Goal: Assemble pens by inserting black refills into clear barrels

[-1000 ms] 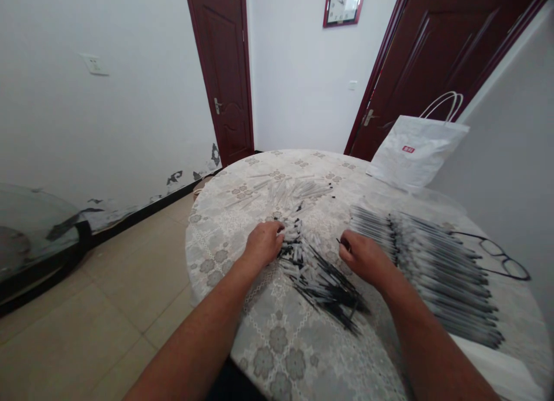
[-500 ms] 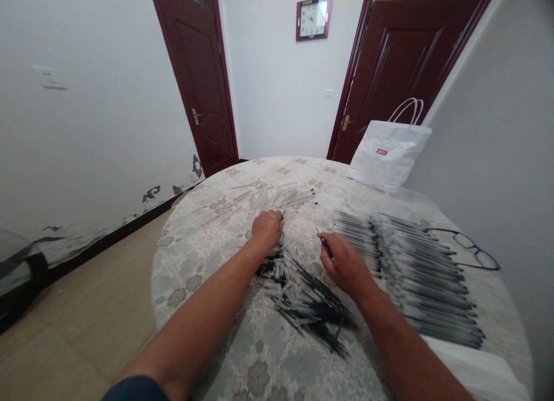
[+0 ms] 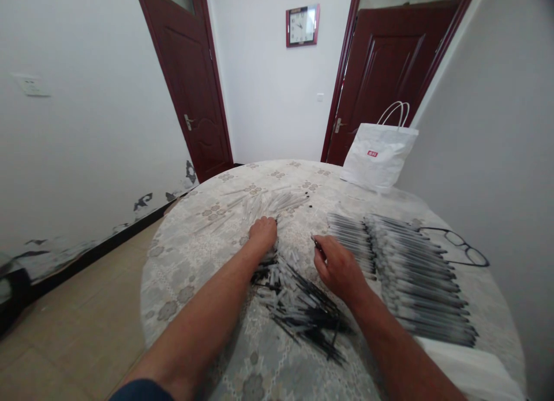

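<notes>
My left hand [image 3: 262,235] is closed low over the table, its fingers curled. A small dark tip shows at its fingertips, but what it holds is mostly hidden. My right hand [image 3: 340,266] pinches a thin dark pen part [image 3: 318,245] between thumb and fingers. Between and below my hands lies a loose heap of black pen refills [image 3: 314,294], mixed with small whitish pieces [image 3: 283,274]. Beyond my left hand, clear pen tubes [image 3: 272,201] are scattered on the cloth. To the right of my right hand are rows of pens [image 3: 418,274] laid side by side.
The round table has a patterned tablecloth [image 3: 182,257]. A white paper bag [image 3: 376,156] stands at the back right, with eyeglasses [image 3: 459,245] near the right edge. Small black caps [image 3: 310,206] lie beyond my hands. A white sheet [image 3: 467,363] is at the lower right.
The view has shifted slightly, so the room appears a little further left. Both hands stay in nearly the same places over the table, fingers still closed.
</notes>
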Available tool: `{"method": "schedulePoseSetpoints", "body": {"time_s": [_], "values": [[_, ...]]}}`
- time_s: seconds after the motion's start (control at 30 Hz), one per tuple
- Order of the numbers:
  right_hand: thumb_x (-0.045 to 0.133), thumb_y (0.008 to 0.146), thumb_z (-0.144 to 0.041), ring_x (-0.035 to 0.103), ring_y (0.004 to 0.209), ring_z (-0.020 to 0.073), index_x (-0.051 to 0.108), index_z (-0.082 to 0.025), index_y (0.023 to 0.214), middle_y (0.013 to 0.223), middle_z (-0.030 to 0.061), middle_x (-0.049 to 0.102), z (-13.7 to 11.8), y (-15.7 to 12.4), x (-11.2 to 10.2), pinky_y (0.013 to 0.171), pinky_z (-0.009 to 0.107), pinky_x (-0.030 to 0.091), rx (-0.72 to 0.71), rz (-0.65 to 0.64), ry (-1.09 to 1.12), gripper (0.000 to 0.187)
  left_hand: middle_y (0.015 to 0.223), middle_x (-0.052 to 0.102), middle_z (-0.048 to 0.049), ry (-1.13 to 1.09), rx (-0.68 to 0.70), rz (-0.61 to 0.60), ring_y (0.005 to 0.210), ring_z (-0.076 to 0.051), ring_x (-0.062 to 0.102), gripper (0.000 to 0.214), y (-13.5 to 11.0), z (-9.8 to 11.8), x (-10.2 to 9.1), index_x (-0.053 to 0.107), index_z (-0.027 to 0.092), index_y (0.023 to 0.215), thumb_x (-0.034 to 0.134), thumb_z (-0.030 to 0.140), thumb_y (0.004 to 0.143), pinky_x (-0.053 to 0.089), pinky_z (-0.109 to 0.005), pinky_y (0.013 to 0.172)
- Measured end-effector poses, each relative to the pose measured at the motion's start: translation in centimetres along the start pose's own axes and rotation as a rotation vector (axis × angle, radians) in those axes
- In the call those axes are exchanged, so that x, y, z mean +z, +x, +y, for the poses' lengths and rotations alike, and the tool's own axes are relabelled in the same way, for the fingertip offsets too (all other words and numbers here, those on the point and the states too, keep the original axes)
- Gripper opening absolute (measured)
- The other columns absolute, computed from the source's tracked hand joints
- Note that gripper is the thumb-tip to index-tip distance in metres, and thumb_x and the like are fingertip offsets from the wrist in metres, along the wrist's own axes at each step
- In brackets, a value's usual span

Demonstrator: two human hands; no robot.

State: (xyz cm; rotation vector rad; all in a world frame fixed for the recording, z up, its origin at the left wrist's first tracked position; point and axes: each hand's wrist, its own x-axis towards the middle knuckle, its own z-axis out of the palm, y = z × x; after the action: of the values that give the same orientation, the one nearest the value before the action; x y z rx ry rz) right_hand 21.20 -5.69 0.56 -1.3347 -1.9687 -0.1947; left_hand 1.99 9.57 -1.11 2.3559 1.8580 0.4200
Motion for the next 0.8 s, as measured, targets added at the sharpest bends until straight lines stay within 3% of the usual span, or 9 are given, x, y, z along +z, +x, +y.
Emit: {"method": "schedulePoseSetpoints", "body": {"time_s": [0.13,0.23,0.33,0.4,0.47,0.6,0.8], "values": [[0.044,0.093,-0.016,0.060,0.088,0.0225,0.055,-0.017,0.118,0.094,0.0095,0.062,-0.2,0.0,-0.2,0.082,0.036,0.049,0.021,0.062,0.075,0.027,0.109,0.066,-0.0210,-0.089,0.019,0.059,0.110,-0.031,0.061,0.023,-2.0,-0.5,-2.3,0.063,0.014,0.108,0.052,0.020,0.089,0.044,-0.040,0.092],[0.051,0.091,-0.022,0.063,0.083,0.0209,0.057,-0.019,0.114,0.092,0.0073,0.064,-0.6,0.1,0.0,0.079,0.036,0.051,0.179,0.116,0.259,0.024,0.098,0.069,-0.0129,-0.253,0.043,0.080,0.094,-0.024,0.066,0.023,-4.7,-1.2,-4.3,0.061,0.018,0.110,0.049,0.029,0.093,0.048,-0.035,0.084],[0.057,0.089,-0.030,0.067,0.071,0.0184,0.055,-0.020,0.105,0.087,0.0039,0.065,-1.5,0.4,0.2,0.061,0.030,0.053,0.425,0.144,0.685,0.019,0.088,0.068,-0.0070,-1.101,-0.082,-0.080,0.067,-0.017,0.064,0.027,-8.4,-1.4,-5.4,0.059,0.017,0.114,0.055,0.030,0.090,0.052,-0.032,0.068],[0.061,0.087,-0.033,0.070,0.071,0.0193,0.054,-0.020,0.097,0.087,0.0037,0.067,-2.4,0.7,0.4,0.054,0.027,0.052,0.509,0.139,0.961,0.018,0.091,0.068,-0.0064,-1.553,-0.141,-0.199,0.071,-0.016,0.066,0.021,-10.7,-1.2,-5.5,0.062,0.016,0.102,0.063,0.030,0.086,0.055,-0.033,0.073],[0.065,0.086,-0.034,0.072,0.077,0.0209,0.054,-0.020,0.092,0.091,0.0048,0.069,-3.3,0.7,0.6,0.055,0.028,0.054,0.525,0.123,1.126,0.019,0.091,0.069,-0.0065,-1.820,-0.205,-0.201,0.081,-0.018,0.070,0.018,-12.4,-0.9,-5.2,0.062,0.015,0.094,0.070,0.024,0.081,0.056,-0.034,0.081],[0.067,0.086,-0.033,0.073,0.083,0.0219,0.059,-0.019,0.093,0.097,0.0064,0.071,-4.4,0.5,1.1,0.060,0.030,0.058,0.527,0.137,1.235,0.017,0.093,0.073,-0.0095,-2.019,-0.271,-0.187,0.090,-0.023,0.072,0.018,-13.5,-0.8,-4.5,0.063,0.013,0.089,0.075,0.016,0.076,0.057,-0.040,0.088],[0.068,0.086,-0.032,0.073,0.086,0.0219,0.061,-0.020,0.094,0.097,0.0056,0.071,-4.4,0.3,1.5,0.065,0.031,0.060,0.520,0.183,1.230,0.016,0.099,0.074,-0.0100,-2.064,-0.261,-0.197,0.091,-0.022,0.073,0.019,-13.3,-0.8,-3.8,0.067,0.013,0.092,0.076,0.014,0.076,0.059,-0.036,0.086]]}}
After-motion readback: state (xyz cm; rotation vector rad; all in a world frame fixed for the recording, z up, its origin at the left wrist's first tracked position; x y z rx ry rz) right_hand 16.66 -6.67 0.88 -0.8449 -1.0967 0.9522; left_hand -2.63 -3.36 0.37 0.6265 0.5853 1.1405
